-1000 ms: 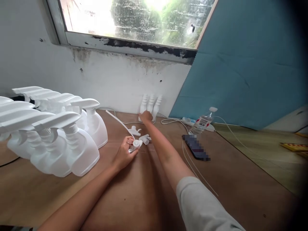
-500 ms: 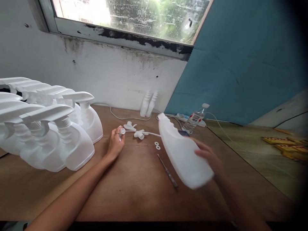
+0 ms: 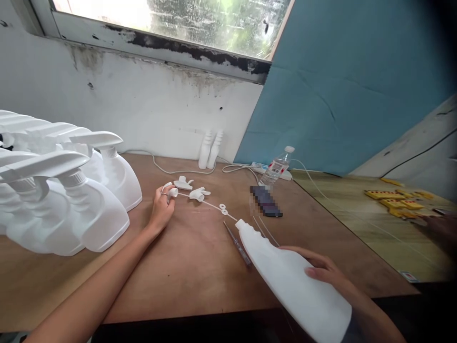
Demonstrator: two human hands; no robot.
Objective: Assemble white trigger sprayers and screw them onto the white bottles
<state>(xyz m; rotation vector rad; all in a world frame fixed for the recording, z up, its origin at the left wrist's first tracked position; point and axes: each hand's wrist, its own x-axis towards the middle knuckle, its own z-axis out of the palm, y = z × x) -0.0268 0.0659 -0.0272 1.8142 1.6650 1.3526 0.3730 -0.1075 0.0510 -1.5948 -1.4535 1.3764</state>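
Note:
My left hand (image 3: 163, 206) is closed around a white spray head (image 3: 173, 192), whose thin tube runs right across the table. The tube's far end meets the mouth of a white bottle (image 3: 289, 276); whether it is inside is hard to tell. My right hand (image 3: 321, 271) grips this bottle, which lies tilted with its neck toward the left. Near the tube are two loose white trigger parts (image 3: 183, 183) (image 3: 197, 194) and two small white rings (image 3: 223, 209). A slim screwdriver-like tool (image 3: 238, 245) rests on the table beside the bottle's neck.
Assembled white spray bottles (image 3: 103, 214) crowd the left side. Two white bottles (image 3: 210, 151) stand at the wall. A clear water bottle (image 3: 275, 170), a dark phone (image 3: 266, 202) and cables are at the back right. Another person's hand (image 3: 437, 226) is by yellow items (image 3: 396, 202) at far right.
My right hand has brought the white bottle down and nearer to me, its mouth now at the tube's end. The view has shifted right, and the phone is uncovered.

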